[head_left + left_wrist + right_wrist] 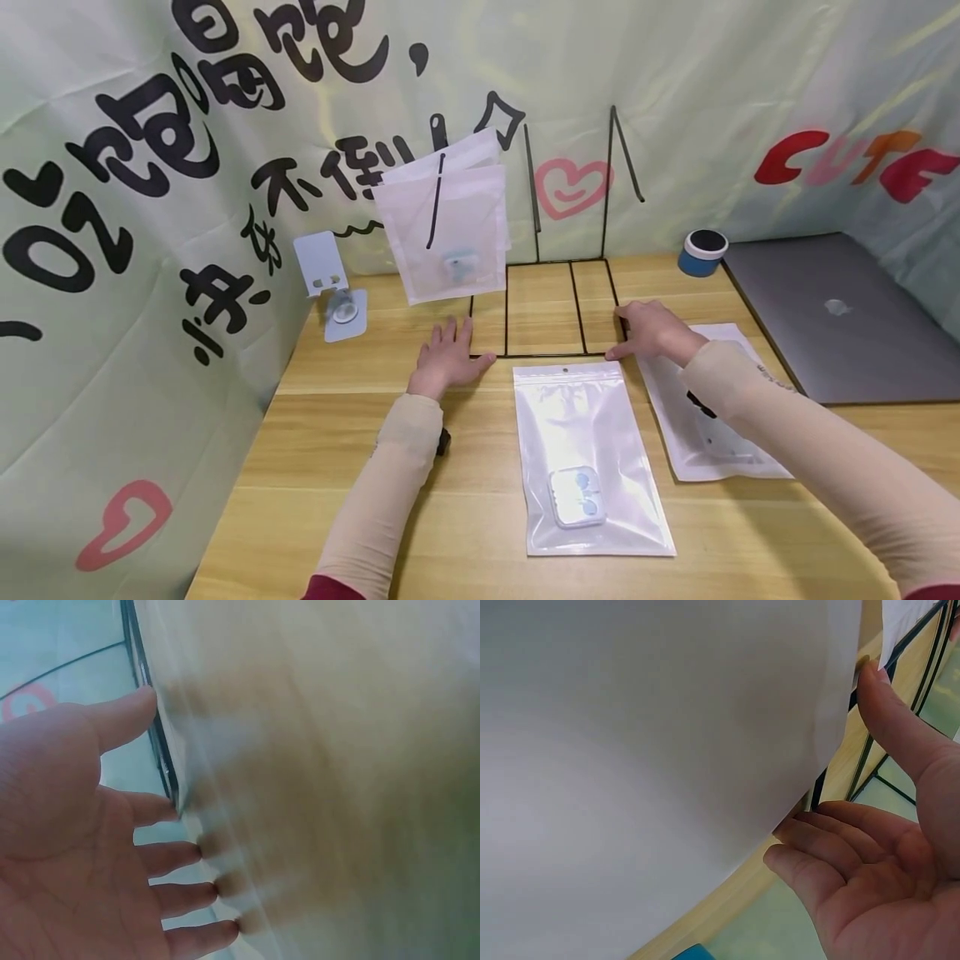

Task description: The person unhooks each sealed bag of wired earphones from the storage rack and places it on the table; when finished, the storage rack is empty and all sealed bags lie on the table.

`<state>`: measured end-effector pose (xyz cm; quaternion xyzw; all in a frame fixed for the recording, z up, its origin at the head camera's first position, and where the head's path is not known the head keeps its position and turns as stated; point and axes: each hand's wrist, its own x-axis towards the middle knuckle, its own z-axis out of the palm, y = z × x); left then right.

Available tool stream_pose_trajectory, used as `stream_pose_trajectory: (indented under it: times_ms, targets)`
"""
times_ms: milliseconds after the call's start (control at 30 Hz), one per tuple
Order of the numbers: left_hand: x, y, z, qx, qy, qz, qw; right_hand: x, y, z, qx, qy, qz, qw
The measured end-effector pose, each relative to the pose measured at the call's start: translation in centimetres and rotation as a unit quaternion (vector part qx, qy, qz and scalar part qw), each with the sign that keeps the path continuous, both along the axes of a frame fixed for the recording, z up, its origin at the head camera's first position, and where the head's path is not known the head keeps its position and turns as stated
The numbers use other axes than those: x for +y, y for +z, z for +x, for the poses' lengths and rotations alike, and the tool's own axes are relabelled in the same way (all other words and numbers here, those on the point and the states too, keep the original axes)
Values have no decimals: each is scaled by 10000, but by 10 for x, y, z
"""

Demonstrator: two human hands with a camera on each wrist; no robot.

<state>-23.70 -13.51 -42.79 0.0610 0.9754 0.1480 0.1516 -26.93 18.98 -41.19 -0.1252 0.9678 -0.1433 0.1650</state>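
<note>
A black wire rack (555, 356) with upright hooked rods stands on the table against the back cloth. At its front left corner my left hand (447, 362) lies with fingers spread, thumb beside the wire. My right hand (656, 332) touches the rack's right side and front corner with thumb and fingers. In the right wrist view this hand (877, 877) has its thumb apart from gently bent fingers. White pouches (450, 221) hang from the rack's left hook, the front one with a small bluish item showing through. A clear-fronted zip bag (573, 417) holding a boxed pair of earphones (577, 497) lies before the rack.
Another white zip bag (705, 425) lies partly under my right forearm. A closed grey laptop (847, 317) is at the right, with a blue round jar (702, 252) behind its left corner. A pale folding stand (322, 262) with a round piece stands at the left.
</note>
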Motion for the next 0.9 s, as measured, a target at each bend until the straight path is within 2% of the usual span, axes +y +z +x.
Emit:
stream_pose_trajectory:
  times_ms: [100,200,300,400,500,567,667,733,833,900]
  targets:
    - [-4,3,1,61,-27,62,10000,0,0,2,-28,-29,-32,10000]
    - [-12,13,0,92,-54,128,9999,1,0,3,-46,-66,-64,9999]
    - [-26,34,2,-19,140,261,9996,1,0,3,-14,-52,-82,10000]
    - [-43,62,7,-81,555,367,9978,0,0,2,-10,-34,-104,9999]
    - [-58,89,10,207,865,289,9956,1,2,1,4,-54,-124,9999]
    - [-68,102,9,552,1063,372,9921,2,2,1,9,-38,-117,9999]
    - [-79,112,1,1157,1214,913,9816,2,2,2,17,-1,-98,10000]
    - [-84,114,-7,1453,1318,1490,9692,2,1,2,2,-10,-94,10000]
    - [-88,113,-20,1675,1441,2231,9494,2,0,2,10,-24,-103,9999]
    - [-89,111,-28,1714,1559,2560,9385,2,0,2,16,-43,-126,9999]
